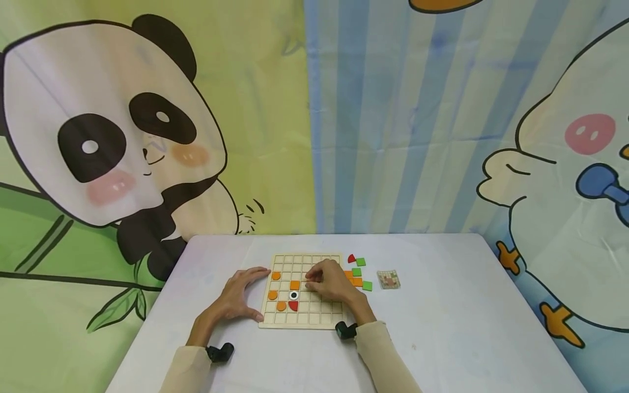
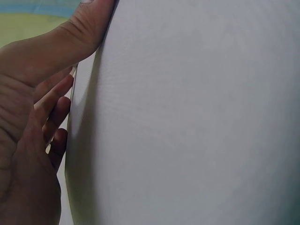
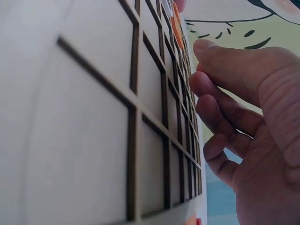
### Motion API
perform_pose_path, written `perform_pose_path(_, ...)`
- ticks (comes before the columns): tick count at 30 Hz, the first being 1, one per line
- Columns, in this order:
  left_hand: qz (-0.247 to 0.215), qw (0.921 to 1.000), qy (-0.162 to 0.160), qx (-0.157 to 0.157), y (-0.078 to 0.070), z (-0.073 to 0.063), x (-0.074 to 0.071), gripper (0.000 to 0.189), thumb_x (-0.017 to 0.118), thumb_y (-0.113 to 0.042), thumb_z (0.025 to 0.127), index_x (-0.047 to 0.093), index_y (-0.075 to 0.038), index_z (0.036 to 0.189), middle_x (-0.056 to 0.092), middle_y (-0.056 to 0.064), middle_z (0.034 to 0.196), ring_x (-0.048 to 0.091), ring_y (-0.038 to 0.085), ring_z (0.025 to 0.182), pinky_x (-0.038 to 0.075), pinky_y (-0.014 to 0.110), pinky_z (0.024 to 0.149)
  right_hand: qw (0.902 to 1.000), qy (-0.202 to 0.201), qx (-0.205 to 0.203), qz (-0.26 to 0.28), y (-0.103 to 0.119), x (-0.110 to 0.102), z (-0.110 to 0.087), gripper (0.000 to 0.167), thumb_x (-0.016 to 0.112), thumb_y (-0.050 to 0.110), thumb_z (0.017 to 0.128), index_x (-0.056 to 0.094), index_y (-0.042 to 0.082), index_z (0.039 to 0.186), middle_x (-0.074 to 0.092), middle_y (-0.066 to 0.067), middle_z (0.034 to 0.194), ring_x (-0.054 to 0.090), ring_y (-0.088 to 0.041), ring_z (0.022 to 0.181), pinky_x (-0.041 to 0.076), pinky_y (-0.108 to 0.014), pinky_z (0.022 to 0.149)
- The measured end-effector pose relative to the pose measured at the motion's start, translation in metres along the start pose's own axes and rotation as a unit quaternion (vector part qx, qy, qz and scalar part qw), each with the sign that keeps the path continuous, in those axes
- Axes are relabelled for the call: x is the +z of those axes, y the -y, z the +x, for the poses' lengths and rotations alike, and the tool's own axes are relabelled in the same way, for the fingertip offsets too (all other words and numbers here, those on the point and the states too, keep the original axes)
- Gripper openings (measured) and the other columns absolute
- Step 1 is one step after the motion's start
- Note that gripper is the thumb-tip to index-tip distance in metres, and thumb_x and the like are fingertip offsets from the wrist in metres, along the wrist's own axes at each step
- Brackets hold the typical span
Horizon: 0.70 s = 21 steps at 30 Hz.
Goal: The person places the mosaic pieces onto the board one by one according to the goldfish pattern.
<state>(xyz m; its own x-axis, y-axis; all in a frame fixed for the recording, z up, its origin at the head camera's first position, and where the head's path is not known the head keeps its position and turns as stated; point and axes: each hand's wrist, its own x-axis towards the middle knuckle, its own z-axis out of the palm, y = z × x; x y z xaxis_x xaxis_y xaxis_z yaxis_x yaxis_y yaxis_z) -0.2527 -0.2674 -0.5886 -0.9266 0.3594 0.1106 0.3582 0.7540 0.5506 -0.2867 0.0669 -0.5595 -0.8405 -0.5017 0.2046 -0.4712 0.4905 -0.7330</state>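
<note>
A pale gridded board (image 1: 314, 319) lies on the white table. My left hand (image 1: 235, 297) spreads along its left side, thumb at the near corner and fingertips at the edge farther up; the left wrist view shows the same thumb (image 2: 70, 40). Over the board's middle, my right hand (image 1: 330, 279) has bent fingers, right beside an orange square (image 1: 295, 285). In the right wrist view, nothing shows between its thumb (image 3: 229, 61) and fingers. Below the square sit a white disc with a black dot (image 1: 294, 295) and a red quarter-circle (image 1: 293, 306). Several orange discs (image 1: 272, 295) occupy cells at left.
Right of the board lie several orange squares (image 1: 357, 282), green squares (image 1: 367, 285) and another red quarter-circle (image 1: 351, 258). Farther right is a small patterned grid card (image 1: 389, 279). A cartoon-printed curtain (image 1: 275, 136) hangs behind the table.
</note>
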Motion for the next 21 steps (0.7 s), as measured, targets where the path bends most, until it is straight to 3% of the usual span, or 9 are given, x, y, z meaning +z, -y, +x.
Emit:
perform_pose_path(8,-0.002,1.0,-0.002,0.005,-0.001,-0.001,-0.001,0.125,0.107,-0.058,0.051,0.057,-0.02,0.16,0.053,0.007,0.168,0.049,0.036,0.144,0.037,0.069,0.117,0.9995,-0.031,0.0,-0.011,-0.003,-0.023,-0.008,0.015,0.083,0.004,0.093,0.084,-0.001,0.107,0.082,-0.009,0.099,0.069,-0.015,0.085,0.059,-0.03,0.08)
perform_pose_path(15,-0.009,1.0,-0.001,0.002,-0.002,-0.002,0.001,0.126,0.108,-0.056,0.051,0.057,-0.019,0.16,0.053,0.007,0.168,0.049,0.037,0.144,0.035,0.069,0.117,0.9983,-0.051,0.016,-0.021,-0.02,-0.039,-0.014,0.019,0.084,0.006,0.094,0.082,-0.001,0.113,0.082,-0.011,0.106,0.07,-0.019,0.091,0.061,-0.039,0.085)
perform_pose_path(21,-0.006,0.999,-0.027,0.034,0.0,-0.003,0.003,0.125,0.107,-0.057,0.049,0.059,-0.018,0.158,0.056,0.01,0.164,0.05,0.037,0.138,0.038,0.066,0.11,0.9963,-0.076,0.034,-0.022,-0.03,-0.053,-0.018,0.025,0.083,0.005,0.095,0.08,-0.002,0.119,0.08,-0.014,0.111,0.071,-0.029,0.099,0.06,-0.051,0.094)
